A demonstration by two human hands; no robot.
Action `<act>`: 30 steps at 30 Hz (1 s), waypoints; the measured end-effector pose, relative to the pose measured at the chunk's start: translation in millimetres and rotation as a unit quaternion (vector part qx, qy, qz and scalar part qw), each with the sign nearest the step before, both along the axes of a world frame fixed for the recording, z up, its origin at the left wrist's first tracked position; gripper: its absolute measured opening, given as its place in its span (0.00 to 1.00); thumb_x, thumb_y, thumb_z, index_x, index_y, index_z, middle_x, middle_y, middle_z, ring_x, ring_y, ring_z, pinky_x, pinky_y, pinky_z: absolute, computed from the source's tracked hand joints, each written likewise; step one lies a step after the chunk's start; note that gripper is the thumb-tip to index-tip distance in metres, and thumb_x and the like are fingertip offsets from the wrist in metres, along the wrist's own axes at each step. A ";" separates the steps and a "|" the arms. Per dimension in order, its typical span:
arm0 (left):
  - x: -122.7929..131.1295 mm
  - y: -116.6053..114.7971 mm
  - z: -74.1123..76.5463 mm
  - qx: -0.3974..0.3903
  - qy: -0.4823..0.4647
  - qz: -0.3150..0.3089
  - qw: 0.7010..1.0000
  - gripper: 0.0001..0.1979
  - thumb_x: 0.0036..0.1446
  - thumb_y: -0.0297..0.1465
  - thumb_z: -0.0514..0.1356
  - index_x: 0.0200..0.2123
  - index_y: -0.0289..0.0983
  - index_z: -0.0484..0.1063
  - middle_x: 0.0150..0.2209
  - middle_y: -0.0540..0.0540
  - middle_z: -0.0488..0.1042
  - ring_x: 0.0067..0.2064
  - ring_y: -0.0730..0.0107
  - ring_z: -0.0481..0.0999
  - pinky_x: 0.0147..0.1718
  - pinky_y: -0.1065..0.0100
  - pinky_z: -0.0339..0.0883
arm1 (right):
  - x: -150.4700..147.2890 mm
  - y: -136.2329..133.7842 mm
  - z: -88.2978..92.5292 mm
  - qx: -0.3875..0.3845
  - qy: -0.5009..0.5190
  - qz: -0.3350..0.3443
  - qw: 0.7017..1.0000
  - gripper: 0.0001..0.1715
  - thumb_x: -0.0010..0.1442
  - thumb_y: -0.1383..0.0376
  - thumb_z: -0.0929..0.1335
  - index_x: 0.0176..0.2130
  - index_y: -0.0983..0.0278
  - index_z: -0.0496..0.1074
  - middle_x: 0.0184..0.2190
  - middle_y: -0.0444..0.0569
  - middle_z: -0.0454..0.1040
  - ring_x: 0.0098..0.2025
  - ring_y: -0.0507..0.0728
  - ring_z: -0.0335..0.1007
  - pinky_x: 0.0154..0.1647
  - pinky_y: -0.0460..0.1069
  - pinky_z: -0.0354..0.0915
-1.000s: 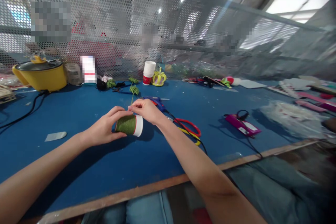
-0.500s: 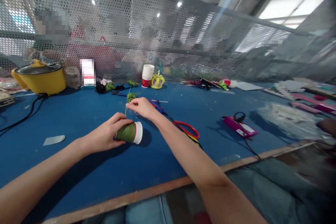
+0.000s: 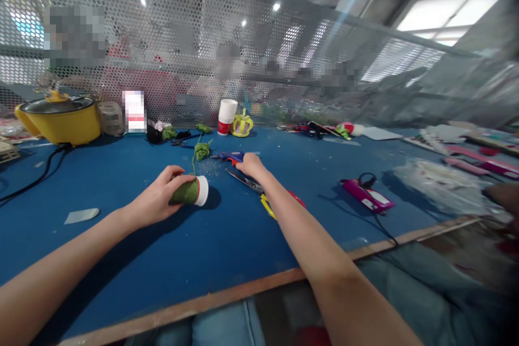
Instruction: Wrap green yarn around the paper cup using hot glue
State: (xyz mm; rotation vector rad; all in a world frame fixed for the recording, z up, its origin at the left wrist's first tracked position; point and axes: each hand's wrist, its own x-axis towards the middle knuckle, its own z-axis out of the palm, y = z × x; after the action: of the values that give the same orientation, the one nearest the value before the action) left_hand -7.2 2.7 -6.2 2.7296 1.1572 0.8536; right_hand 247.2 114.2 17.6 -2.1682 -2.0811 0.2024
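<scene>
My left hand (image 3: 165,193) is wrapped round a paper cup (image 3: 203,191) covered in green yarn, tipped on its side with the white rim to the right. A strand runs from the cup to a small bundle of green yarn (image 3: 201,151) lying on the table. My right hand (image 3: 252,165) is closed at the handle of a blue glue gun (image 3: 230,157), whose nozzle points left; the fingers are partly hidden. Just below that hand lie scissors (image 3: 247,181) with red and yellow handles, partly covered by my right forearm.
A yellow electric pot (image 3: 60,124) stands at the far left. White cups (image 3: 227,111) and a yellow woven basket (image 3: 242,125) stand by the mesh partition. At right are a purple device (image 3: 367,195) with a cable and a plastic bag (image 3: 438,186). A pale flat piece (image 3: 81,216) lies at left.
My right hand has let go of the yarn strand and moved right to the glue gun. My left hand has shifted slightly left and up with the cup.
</scene>
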 end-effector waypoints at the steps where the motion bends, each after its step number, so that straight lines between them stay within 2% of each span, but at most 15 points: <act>1: -0.4 1.1 -0.4 0.003 0.000 0.001 1.000 0.25 0.49 0.24 0.57 0.51 0.38 0.57 0.48 0.40 0.59 0.49 0.56 0.64 0.47 0.56 0.64 | -0.9 -2.7 1.5 0.010 0.027 -0.005 1.000 0.17 0.49 0.67 0.67 0.41 0.71 0.69 0.35 0.59 0.74 0.38 0.59 0.71 0.32 0.46 0.63; 4: -2.0 5.1 -1.8 0.003 -0.003 -0.003 1.000 0.25 0.49 0.23 0.57 0.51 0.39 0.57 0.48 0.41 0.61 0.49 0.57 0.65 0.47 0.55 0.63 | -3.0 -17.1 12.5 0.033 0.109 -0.001 0.993 0.22 0.51 0.67 0.66 0.47 0.71 0.62 0.35 0.54 0.73 0.30 0.53 0.71 0.27 0.45 0.64; 7: -4.4 7.8 -3.1 -0.009 -0.007 -0.009 1.000 0.25 0.49 0.23 0.57 0.51 0.40 0.57 0.49 0.41 0.60 0.50 0.57 0.64 0.48 0.55 0.63 | -7.8 -40.5 26.1 0.024 0.207 0.052 0.977 0.16 0.53 0.65 0.66 0.43 0.68 0.63 0.30 0.48 0.72 0.23 0.47 0.67 0.24 0.42 0.64; 9: -6.1 8.2 -3.3 -0.019 -0.004 -0.013 1.000 0.25 0.50 0.25 0.58 0.52 0.41 0.56 0.50 0.41 0.59 0.50 0.56 0.64 0.48 0.54 0.63 | -12.6 -56.9 32.3 -0.015 0.331 0.093 0.939 0.11 0.54 0.64 0.65 0.37 0.68 0.65 0.23 0.46 0.70 0.19 0.47 0.65 0.22 0.43 0.64; 12: -8.1 7.2 -2.2 -0.035 -0.002 -0.024 0.999 0.27 0.51 0.28 0.59 0.54 0.42 0.54 0.50 0.41 0.58 0.52 0.56 0.63 0.49 0.54 0.62 | -19.2 -75.5 36.3 -0.042 0.420 0.119 0.899 0.08 0.54 0.66 0.65 0.34 0.69 0.65 0.20 0.46 0.70 0.17 0.48 0.64 0.18 0.44 0.63; 15: -8.7 5.7 -0.4 -0.046 -0.010 -0.038 0.998 0.25 0.53 0.32 0.58 0.54 0.41 0.54 0.50 0.40 0.57 0.52 0.57 0.63 0.50 0.56 0.62 | -21.1 -85.2 38.7 -0.049 0.433 0.154 0.887 0.06 0.53 0.68 0.65 0.33 0.69 0.67 0.19 0.46 0.70 0.16 0.47 0.64 0.17 0.42 0.61; 17: -8.5 5.3 0.2 -0.045 -0.017 -0.042 0.998 0.23 0.55 0.32 0.56 0.53 0.40 0.55 0.50 0.40 0.58 0.51 0.58 0.64 0.49 0.57 0.63 | -19.8 -88.9 41.0 -0.059 0.416 0.166 0.892 0.06 0.52 0.67 0.65 0.30 0.69 0.68 0.16 0.44 0.69 0.15 0.46 0.63 0.16 0.41 0.60; 20: -8.5 6.0 -0.6 -0.038 -0.025 -0.039 0.998 0.22 0.55 0.31 0.56 0.53 0.39 0.56 0.49 0.40 0.58 0.51 0.58 0.64 0.48 0.56 0.63 | -16.8 -93.2 44.4 -0.079 0.377 0.175 0.906 0.10 0.53 0.63 0.66 0.25 0.69 0.68 0.14 0.43 0.66 0.14 0.46 0.61 0.15 0.41 0.59; 24: -9.0 7.2 -2.1 -0.032 -0.032 -0.042 0.998 0.21 0.55 0.31 0.56 0.52 0.39 0.56 0.49 0.40 0.59 0.51 0.58 0.63 0.49 0.56 0.62 | -16.1 -96.8 46.2 -0.092 0.349 0.180 0.915 0.14 0.53 0.59 0.65 0.23 0.68 0.67 0.13 0.42 0.65 0.13 0.46 0.61 0.14 0.41 0.58; 30: -7.7 7.4 -1.1 -0.037 -0.041 -0.046 0.997 0.21 0.54 0.31 0.57 0.51 0.40 0.56 0.49 0.40 0.60 0.51 0.59 0.63 0.48 0.55 0.63 | -19.1 -98.0 47.0 -0.108 0.332 0.184 0.919 0.15 0.53 0.59 0.65 0.22 0.68 0.67 0.12 0.43 0.65 0.13 0.46 0.60 0.14 0.41 0.58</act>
State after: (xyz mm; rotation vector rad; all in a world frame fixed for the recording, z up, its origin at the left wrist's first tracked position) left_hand -15.0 10.1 -7.3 2.6398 1.0194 0.8836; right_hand 228.1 16.2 64.6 -1.4504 -2.0617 1.0818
